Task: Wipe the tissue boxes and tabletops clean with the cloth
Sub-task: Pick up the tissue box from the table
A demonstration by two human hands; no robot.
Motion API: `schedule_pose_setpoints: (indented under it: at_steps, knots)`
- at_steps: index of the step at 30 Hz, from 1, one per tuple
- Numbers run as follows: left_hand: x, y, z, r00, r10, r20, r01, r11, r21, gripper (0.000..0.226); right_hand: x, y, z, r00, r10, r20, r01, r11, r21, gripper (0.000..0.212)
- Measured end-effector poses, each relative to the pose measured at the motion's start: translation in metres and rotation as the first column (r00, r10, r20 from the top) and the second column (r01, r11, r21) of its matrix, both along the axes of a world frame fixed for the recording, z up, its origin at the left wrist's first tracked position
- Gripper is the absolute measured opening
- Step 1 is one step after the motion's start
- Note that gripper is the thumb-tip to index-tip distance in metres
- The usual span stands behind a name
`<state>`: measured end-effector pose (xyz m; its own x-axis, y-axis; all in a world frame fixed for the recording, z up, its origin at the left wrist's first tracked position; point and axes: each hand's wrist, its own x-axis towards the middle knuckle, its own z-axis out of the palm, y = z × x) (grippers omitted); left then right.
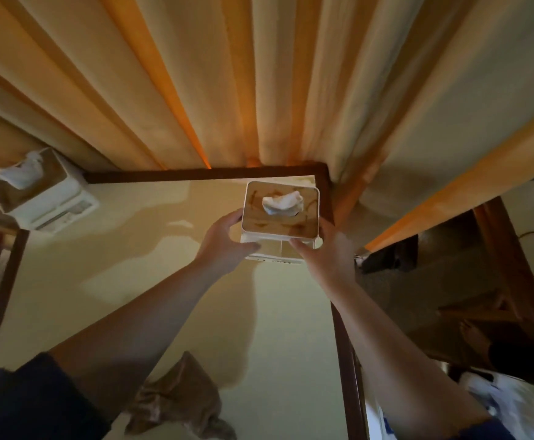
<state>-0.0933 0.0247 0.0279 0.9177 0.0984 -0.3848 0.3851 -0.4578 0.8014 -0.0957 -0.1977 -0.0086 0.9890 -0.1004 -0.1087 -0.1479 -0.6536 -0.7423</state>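
Both hands grip a tissue box (pixel 280 214) at the surface's (pixel 132 249) far right corner: left hand (pixel 224 241) one side, right hand (pixel 326 252) the other (cloth (pixel 180 398) lies near the front edge, untouched).

A white tissue box (pixel 280 217) with a tan wooden lid stood upright at the far right corner of the cream surface (pixel 151 281), a white tissue protruding from its slot. A second, matching tissue box (pixel 41 192) stood at the far left edge, likewise showing a tissue. A crumpled brown cloth (pixel 180 398) lay on the near edge.
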Motion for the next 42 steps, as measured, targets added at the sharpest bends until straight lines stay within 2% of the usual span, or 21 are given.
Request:
schedule_pose_setpoints:
  at_steps: [5,8,13,19,22,28,30,31,33,35,37,39,42]
  knots:
    - [-0.085,0.029,-0.006,1.0,0.027,0.0,-0.027,0.999,-0.02,0.075,-0.074,0.017,-0.001,0.999,0.032,-0.011,-0.032,0.999,-0.015,0.053]
    - [-0.134,0.039,-0.008,0.997,0.073,0.035,-0.072,0.997,-0.026,0.07,-0.116,0.028,-0.005,0.999,0.036,-0.038,-0.034,0.999,0.039,0.063]
    - [-0.192,0.06,-0.018,0.996,0.089,0.001,-0.089,0.995,-0.045,0.063,-0.172,0.045,-0.01,0.996,0.034,-0.086,-0.027,0.997,0.073,0.052]
    - [-0.225,0.074,-0.037,0.996,0.052,-0.073,-0.054,0.998,-0.02,0.063,-0.204,0.053,-0.021,0.987,0.05,-0.151,-0.046,0.998,0.03,0.055]
    - [-0.235,0.078,-0.047,0.993,0.003,-0.115,-0.004,1.0,-0.006,0.065,-0.213,0.057,-0.02,0.985,0.048,-0.168,-0.042,0.998,0.039,0.046]
    - [-0.246,0.084,-0.06,0.982,-0.112,-0.151,0.117,0.993,0.028,0.077,-0.226,0.057,-0.032,0.986,0.049,-0.157,-0.047,0.999,0.016,0.07]
    - [-0.252,0.094,-0.065,0.972,-0.136,-0.193,0.154,0.985,0.079,0.075,-0.232,0.061,-0.028,0.989,-0.021,-0.144,0.02,1.0,-0.005,0.079]
    - [-0.255,0.1,-0.066,0.964,-0.158,-0.212,0.189,0.973,0.134,0.074,-0.238,0.064,-0.023,0.991,-0.065,-0.118,0.064,0.998,-0.01,0.077]
    - [-0.264,0.114,-0.069,0.938,-0.238,-0.253,0.308,0.906,0.289,0.075,-0.256,0.072,-0.016,0.995,-0.104,-0.001,0.104,0.994,-0.03,0.055]
    - [-0.278,0.132,-0.071,0.896,-0.306,-0.321,0.424,0.802,0.42,0.075,-0.276,0.082,-0.015,1.0,0.001,0.002,-0.001,0.999,-0.048,0.03]
    - [-0.294,0.153,-0.08,0.873,-0.346,-0.343,0.48,0.731,0.485,0.065,-0.295,0.096,-0.017,0.963,0.195,-0.186,-0.208,0.976,-0.055,0.021]
    - [-0.311,0.175,-0.095,0.871,-0.394,-0.294,0.492,0.705,0.512,0.047,-0.313,0.114,-0.026,0.881,0.329,-0.339,-0.364,0.931,-0.041,0.023]
    - [-0.326,0.195,-0.095,0.869,-0.435,-0.235,0.49,0.693,0.529,0.016,-0.333,0.142,-0.038,0.83,0.397,-0.391,-0.455,0.888,-0.064,0.028]
